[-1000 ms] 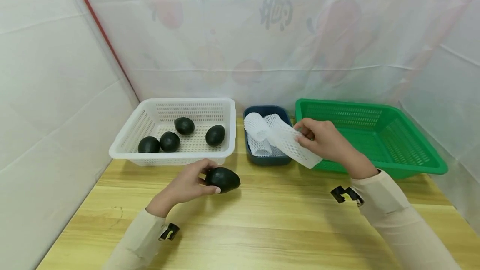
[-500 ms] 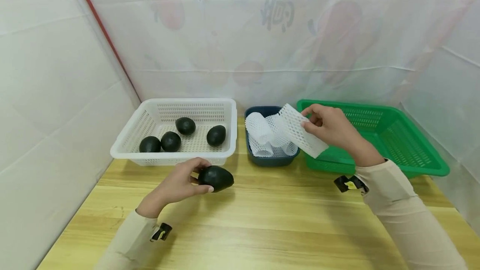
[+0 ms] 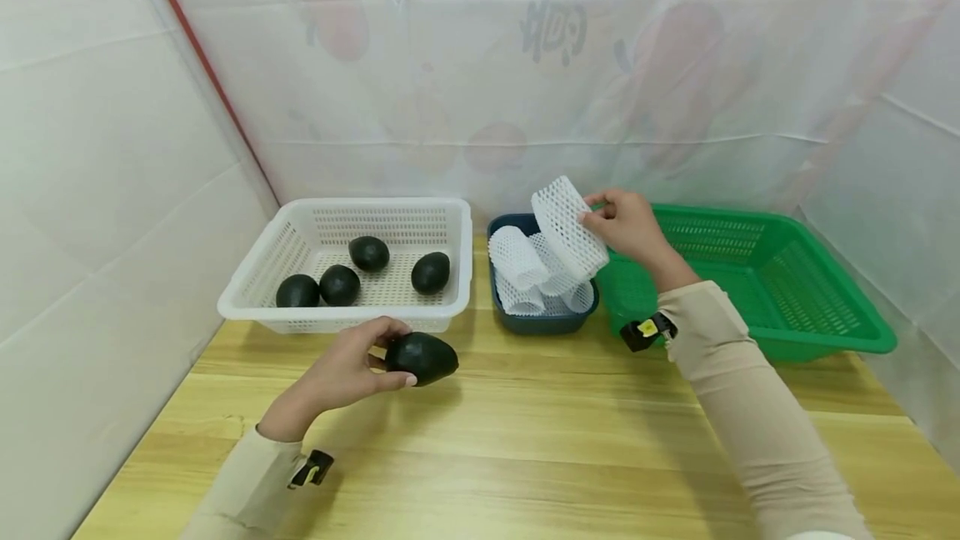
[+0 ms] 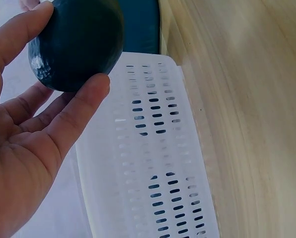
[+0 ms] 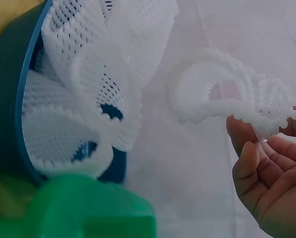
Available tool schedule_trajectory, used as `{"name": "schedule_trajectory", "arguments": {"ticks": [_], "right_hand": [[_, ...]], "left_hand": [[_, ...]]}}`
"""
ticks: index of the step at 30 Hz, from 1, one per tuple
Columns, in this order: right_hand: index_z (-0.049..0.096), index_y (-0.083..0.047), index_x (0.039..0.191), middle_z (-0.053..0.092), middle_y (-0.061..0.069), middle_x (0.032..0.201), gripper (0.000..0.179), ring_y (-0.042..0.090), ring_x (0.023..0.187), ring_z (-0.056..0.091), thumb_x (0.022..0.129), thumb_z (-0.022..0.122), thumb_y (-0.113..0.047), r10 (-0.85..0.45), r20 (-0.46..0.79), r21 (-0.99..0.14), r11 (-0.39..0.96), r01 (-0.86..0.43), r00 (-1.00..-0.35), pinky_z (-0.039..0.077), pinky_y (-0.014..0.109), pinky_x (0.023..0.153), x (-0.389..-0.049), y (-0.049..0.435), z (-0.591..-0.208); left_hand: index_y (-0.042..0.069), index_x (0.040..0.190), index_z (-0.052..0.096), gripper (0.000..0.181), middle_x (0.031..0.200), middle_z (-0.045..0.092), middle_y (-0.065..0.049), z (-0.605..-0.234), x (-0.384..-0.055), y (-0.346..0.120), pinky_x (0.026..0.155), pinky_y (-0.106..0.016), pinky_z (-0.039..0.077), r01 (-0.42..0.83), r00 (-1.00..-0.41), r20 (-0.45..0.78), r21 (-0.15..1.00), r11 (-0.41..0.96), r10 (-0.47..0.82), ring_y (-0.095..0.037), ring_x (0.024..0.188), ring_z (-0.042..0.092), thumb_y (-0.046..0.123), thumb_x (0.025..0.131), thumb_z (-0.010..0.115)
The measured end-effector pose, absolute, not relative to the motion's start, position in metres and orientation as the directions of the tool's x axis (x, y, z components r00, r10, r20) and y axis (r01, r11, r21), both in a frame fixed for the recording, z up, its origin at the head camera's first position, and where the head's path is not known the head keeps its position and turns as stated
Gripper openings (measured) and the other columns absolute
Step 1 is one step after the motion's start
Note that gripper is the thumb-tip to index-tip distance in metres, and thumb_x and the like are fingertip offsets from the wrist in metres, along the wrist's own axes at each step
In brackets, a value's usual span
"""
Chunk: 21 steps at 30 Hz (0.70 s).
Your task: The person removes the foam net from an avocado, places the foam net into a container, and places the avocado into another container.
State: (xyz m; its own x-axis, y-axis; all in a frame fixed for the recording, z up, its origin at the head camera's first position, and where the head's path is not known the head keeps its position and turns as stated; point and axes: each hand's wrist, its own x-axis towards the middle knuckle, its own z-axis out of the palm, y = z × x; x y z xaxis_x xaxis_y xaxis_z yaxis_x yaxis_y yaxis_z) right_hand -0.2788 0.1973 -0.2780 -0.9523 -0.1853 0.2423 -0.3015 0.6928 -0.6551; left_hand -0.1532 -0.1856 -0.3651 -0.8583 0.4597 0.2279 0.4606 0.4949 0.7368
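My left hand grips a dark green avocado by its rounded end, above the table in front of the white basket; the left wrist view shows the avocado between thumb and fingers. At the right, my right hand pinches a white foam net sleeve by its edge, above a small dark blue bin. In the right wrist view the sleeve shows its open end beside the fingers. More foam net sleeves lie piled in the bin.
A white perforated basket with several avocados stands at the back left. To the right of the bin is a green basket, partly behind my right arm. Pale sheets hang behind and beside the wooden table.
My right hand has lifted the foam net sleeve up and moved a little left, turning it more upright. The left hand has drifted slightly left with the avocado.
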Motion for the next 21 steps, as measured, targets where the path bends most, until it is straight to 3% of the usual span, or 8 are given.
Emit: {"name": "schedule_trajectory", "arguments": {"ticks": [6, 13, 18, 21], "right_hand": [[0.056, 0.001, 0.120, 0.061, 0.019, 0.104, 0.035, 0.029, 0.090, 0.058, 0.093, 0.057, -0.021, -0.117, 0.170, -0.726, 0.657, -0.205, -0.978, 0.047, 0.040, 0.067, -0.294, 0.186, -0.285], [0.054, 0.001, 0.125, 0.057, 0.020, 0.110, 0.042, 0.028, 0.086, 0.057, 0.094, 0.054, -0.028, -0.073, 0.054, -0.746, 0.660, -0.089, -0.996, 0.049, 0.042, 0.069, -0.309, 0.181, -0.293], [0.046, 0.002, 0.132, 0.048, 0.022, 0.128, 0.052, 0.037, 0.114, 0.045, 0.096, 0.050, -0.035, -0.099, 0.008, -0.695, 0.715, -0.077, -0.995, 0.042, 0.051, 0.086, -0.310, 0.184, -0.295], [0.048, 0.001, 0.130, 0.047, 0.022, 0.128, 0.051, 0.037, 0.117, 0.043, 0.095, 0.050, -0.036, -0.107, 0.013, -0.675, 0.733, -0.088, -0.994, 0.040, 0.052, 0.087, -0.309, 0.184, -0.295]], "left_hand": [[0.005, 0.112, 0.057, 0.048, 0.104, 0.059, -0.004, -0.363, -0.152, -0.190, 0.070, -0.027, 0.052, 0.448, -0.866, 0.225, 0.745, 0.494, 0.446, -0.022, 0.092, 0.056, 0.016, 0.072, 0.082], [0.008, 0.111, 0.057, 0.049, 0.102, 0.059, -0.001, -0.362, -0.149, -0.195, 0.068, -0.027, 0.052, 0.457, -0.866, 0.238, 0.734, 0.503, 0.440, -0.019, 0.090, 0.057, 0.016, 0.070, 0.083], [0.008, 0.111, 0.057, 0.049, 0.102, 0.059, -0.002, -0.363, -0.148, -0.197, 0.067, -0.027, 0.053, 0.450, -0.870, 0.235, 0.738, 0.502, 0.434, -0.020, 0.090, 0.058, 0.015, 0.070, 0.083], [0.008, 0.110, 0.057, 0.049, 0.102, 0.059, -0.001, -0.363, -0.148, -0.197, 0.067, -0.027, 0.053, 0.451, -0.870, 0.237, 0.736, 0.505, 0.431, -0.019, 0.090, 0.058, 0.015, 0.070, 0.083]]}}
